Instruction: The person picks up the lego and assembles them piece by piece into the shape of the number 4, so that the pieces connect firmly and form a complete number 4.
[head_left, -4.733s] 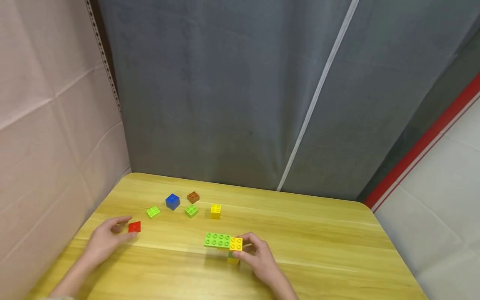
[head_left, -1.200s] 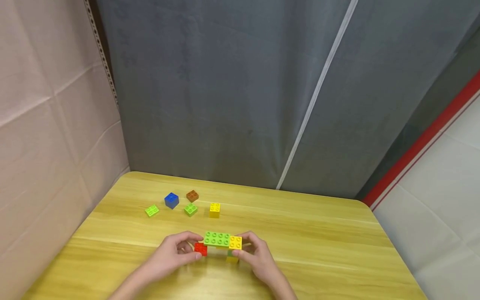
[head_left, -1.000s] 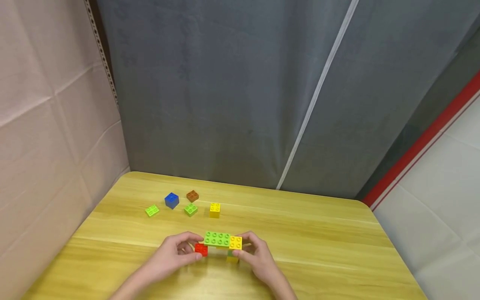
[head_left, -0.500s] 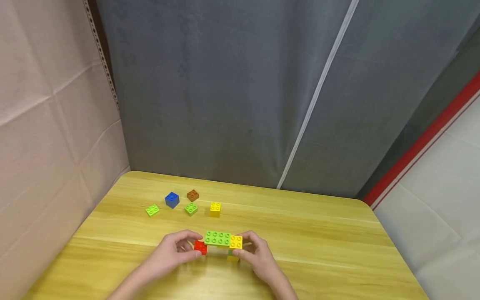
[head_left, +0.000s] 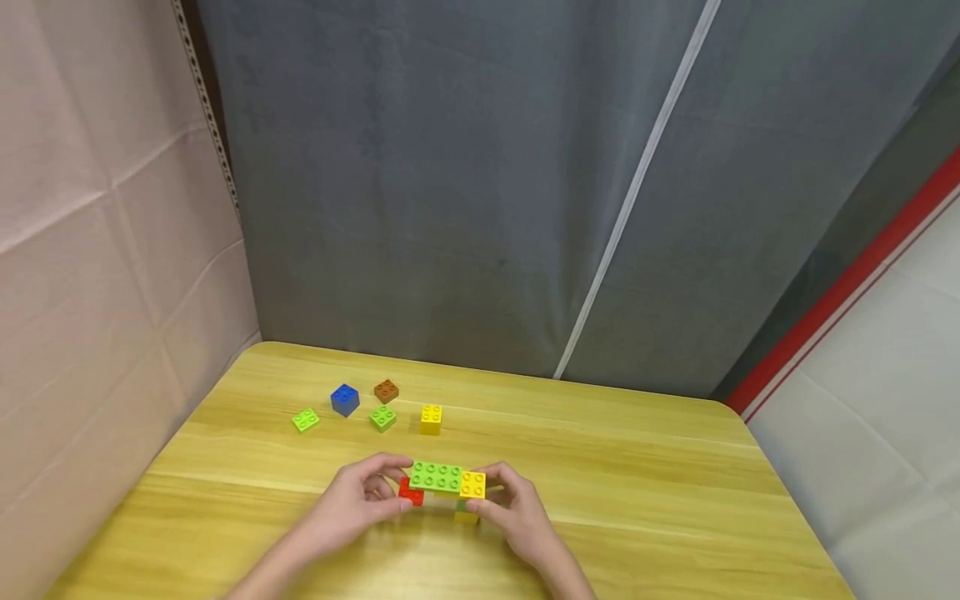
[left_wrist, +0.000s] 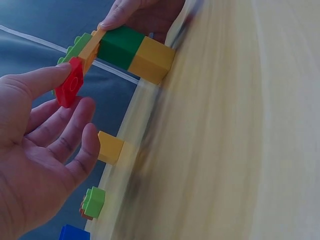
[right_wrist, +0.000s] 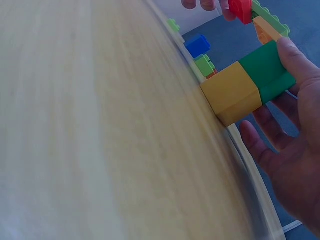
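- Pinching a thin red brick (left_wrist: 71, 86) between thumb and fingers, the left hand (head_left: 352, 504) works close to the right one; its lower fingers hang loosely curled below the brick.
- The red brick is up against the underside of a light green plate (head_left: 436, 477), at the end nearest the left hand; whether its studs are pressed home cannot be told.
- Gripping the block assembly (left_wrist: 120, 47) from its right side, the right hand (head_left: 517, 515) has its thumb on the near face and fingers behind; its lowest fingers stand apart from the bricks.
- Between the hands, the light green plate forms the top layer, overlapping a yellow plate (head_left: 472, 484) whose bare studs face up beside the right thumb; below come a dark green brick (right_wrist: 267, 70) and a yellow base brick (right_wrist: 232, 92), down at the counter (head_left: 675, 492).
- Ahead of the left hand lie a flat lime brick (head_left: 305, 420), farthest left; a blue brick (head_left: 345, 400); a brown brick (head_left: 386, 391), just beyond a light green brick (head_left: 382, 417).
- Ahead of the gap between the hands stands a loose yellow brick (head_left: 431, 420); far beyond both hands hangs a grey curtain (head_left: 450, 183).
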